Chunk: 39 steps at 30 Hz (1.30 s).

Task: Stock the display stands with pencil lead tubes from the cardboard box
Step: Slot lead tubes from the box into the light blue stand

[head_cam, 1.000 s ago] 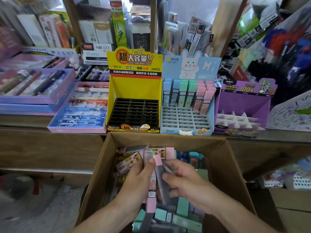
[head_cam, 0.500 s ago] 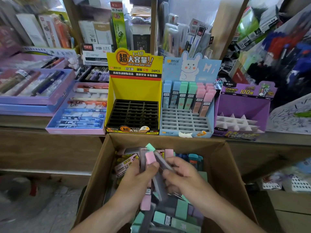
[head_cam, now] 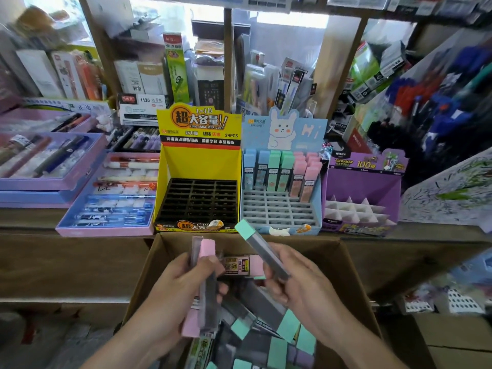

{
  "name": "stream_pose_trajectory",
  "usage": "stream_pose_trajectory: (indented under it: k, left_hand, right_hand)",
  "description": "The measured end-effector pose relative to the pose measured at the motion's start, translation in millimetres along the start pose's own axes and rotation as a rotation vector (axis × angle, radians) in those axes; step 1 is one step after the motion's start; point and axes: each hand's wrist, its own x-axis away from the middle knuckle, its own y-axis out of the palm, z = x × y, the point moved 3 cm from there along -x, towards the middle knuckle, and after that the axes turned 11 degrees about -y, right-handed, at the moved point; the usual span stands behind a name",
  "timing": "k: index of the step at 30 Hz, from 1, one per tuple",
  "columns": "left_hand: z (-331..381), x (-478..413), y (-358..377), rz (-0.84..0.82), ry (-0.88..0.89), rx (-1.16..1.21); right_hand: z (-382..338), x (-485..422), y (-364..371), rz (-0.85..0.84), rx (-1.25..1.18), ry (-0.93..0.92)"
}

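Head view, one moment, both hands over the box point(head_cam: 142, 286).

- Right grip point(head_cam: 295, 283): fingers and thumb clamped on one green tube point(head_cam: 259, 249), held near its lower end. The green cap points up and away from the grip, toward the stands. Judgement: it is held low so the far end is free to lead into a slot.
- Left grip point(head_cam: 183, 291): closed round a small bundle of pink tubes point(head_cam: 207, 302), roughly upright, thumb across the top near the pink cap. I cannot count them. Judgement: this hand serves as a reserve and feeds the right one, which would save trips into the box.
- Loose tubes point(head_cam: 266, 328) lie below and between both grips, jumbled in the box at all angles. Plenty left.
- Blue stand point(head_cam: 277, 211): ahead of the right grip and above it, on the table point(head_cam: 439, 230). Back rows hold upright tubes sorted blue, green, pink; front slots are open. Likely target: an open slot in front of the green column, to match the cap.
- Yellow stand point(head_cam: 197, 201): ahead of the left grip, every slot vacant.
- Purple stand point(head_cam: 362, 182): right of the right grip and well apart, its dividers also vacant.

Stage: early; most slots are unfilled.
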Motion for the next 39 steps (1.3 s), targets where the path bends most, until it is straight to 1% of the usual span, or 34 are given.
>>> stream_pose_trajectory:
  k: [4,8,12,18,22,27,31,36,38,39]
  left_hand:
    - [11.2,-2.6,-5.9,-0.045,0.026,-0.043]
    - [6.7,-8.1,-10.4,-0.024,0.022,-0.064]
    - [1.8,-11.4,-16.4,-0.042,-0.035,0.005]
    - [1.1,-13.8,-22.2,-0.055,-0.024,0.006]
    - [-0.1,-14.7,-23.3,-0.05,-0.02,-0.002]
    - [-0.1,-19.0,-27.7,-0.022,-0.052,0.009]
    - [0.2,-19.7,-28.8,-0.031,-0.044,0.013]
    - [0.1,-19.0,-27.6,-0.041,-0.025,0.002]
    - [0.7,-17.5,-26.7,-0.039,-0.017,-0.005]
    - [1.3,-16.4,-25.9,-0.044,-0.012,-0.007]
  right_hand:
    - [-3.2,-0.1,-6.3,0.085,0.017,-0.029]
    - [-3.4,-1.6,-12.9,0.153,-0.09,-0.029]
    - [-1.8,-2.1,-12.7,0.15,-0.083,-0.028]
    - [-4.3,-1.6,-11.4,0.14,-0.019,-0.027]
    - [-9.0,-2.1,-14.1,0.143,0.192,-0.069]
    - [-33.6,-10.7,-14.0,0.081,0.401,-0.171]
    - [-60.8,-26.9,-16.5,0.056,0.556,-0.269]
    - [-97.7,-53.6,-15.3,0.076,0.915,-0.451]
    - [-108.6,-65.2,-15.4,0.082,1.017,-0.521]
    - [-112.8,-71.5,-16.4,0.092,1.03,-0.538]
